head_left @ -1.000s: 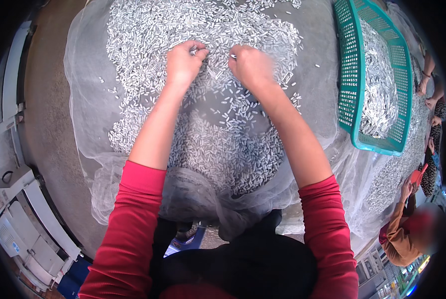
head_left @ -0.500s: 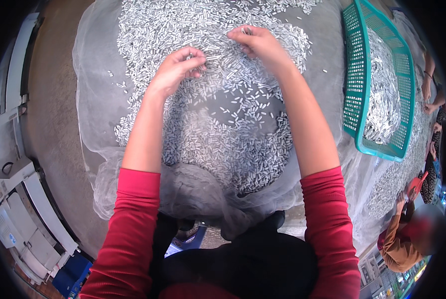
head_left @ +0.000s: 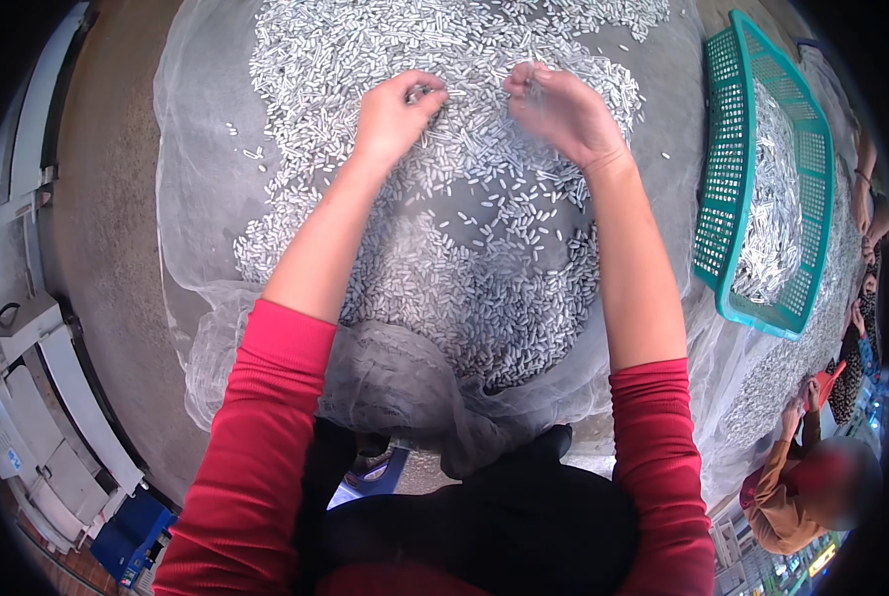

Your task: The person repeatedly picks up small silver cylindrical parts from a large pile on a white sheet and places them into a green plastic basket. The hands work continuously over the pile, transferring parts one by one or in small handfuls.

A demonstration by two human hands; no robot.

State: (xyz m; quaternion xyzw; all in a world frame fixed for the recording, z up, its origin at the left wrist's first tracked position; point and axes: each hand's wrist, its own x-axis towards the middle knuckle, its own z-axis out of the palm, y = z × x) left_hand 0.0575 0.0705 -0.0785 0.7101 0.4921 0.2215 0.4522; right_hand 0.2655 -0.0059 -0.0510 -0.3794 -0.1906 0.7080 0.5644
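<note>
A broad spread of small silvery, pellet-shaped pieces lies before me on a grey surface with thin, pale mesh about it. My left hand is over the spread, thumb and forefinger curled together in a pinch; whatever is between them is too small to make out. To its right, my right hand hovers above the same pieces, its fingers smeared by motion. Something silvery shows faintly at those fingertips. Nearer to me, more pieces are heaped against the bunched mesh.
At the right stands a green perforated basket holding slender silvery pieces. Beyond it, other people's hands and a person in a brown sleeve are beside another spread of pieces. Pale machines line the left side.
My left hand has moved right and slightly farther away. My right hand has shifted right and turned, its fingers now blurred. The whole view has shifted slightly.
</note>
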